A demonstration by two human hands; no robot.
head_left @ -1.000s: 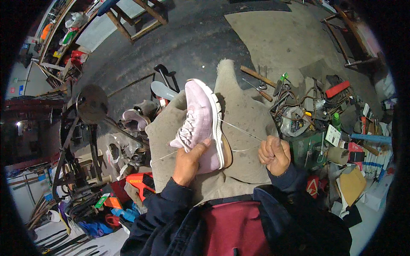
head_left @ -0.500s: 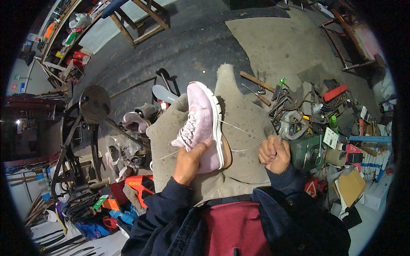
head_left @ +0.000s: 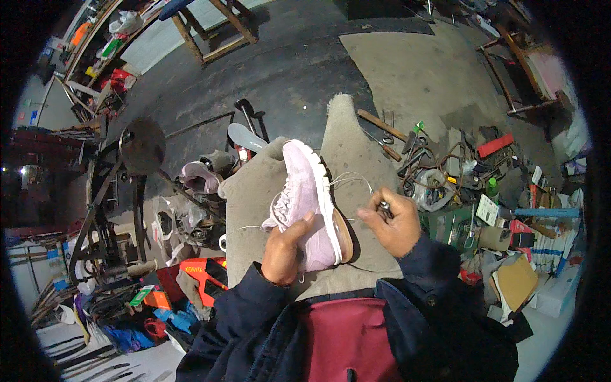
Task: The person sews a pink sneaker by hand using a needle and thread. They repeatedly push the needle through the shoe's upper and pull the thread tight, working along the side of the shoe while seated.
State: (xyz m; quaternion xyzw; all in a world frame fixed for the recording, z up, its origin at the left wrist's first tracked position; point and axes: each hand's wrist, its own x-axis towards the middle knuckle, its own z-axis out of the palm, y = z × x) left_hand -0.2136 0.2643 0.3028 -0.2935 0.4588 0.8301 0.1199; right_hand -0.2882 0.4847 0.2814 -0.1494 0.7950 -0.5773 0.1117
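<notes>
A pale pink sneaker (head_left: 304,172) with a white sole (head_left: 326,210) lies on its side on the grey cloth (head_left: 254,197) over my lap, toe pointing away. My left hand (head_left: 284,249) is closed around its heel end, thumb on the upper. To the right of the sole, my right hand (head_left: 396,223) is closed with curled fingers, holding thin white thread (head_left: 351,178) that runs from the sole edge and loops loosely. A small dark metallic bit shows between its fingers; its kind cannot be made out. Another thread end lies left of the shoe.
Hand tools with wooden handles (head_left: 382,125) and a heap of mixed tools lie right of my lap. At the left stands a black metal machine with a round disc (head_left: 142,146). Another pink shoe (head_left: 201,177) and an insole (head_left: 245,137) lie beyond my left knee.
My right hand has moved left toward the sole and turned, its fingers now pointing to the shoe. The thread, drawn out straighter before, now hangs in loops. The shoe has shifted slightly nearer.
</notes>
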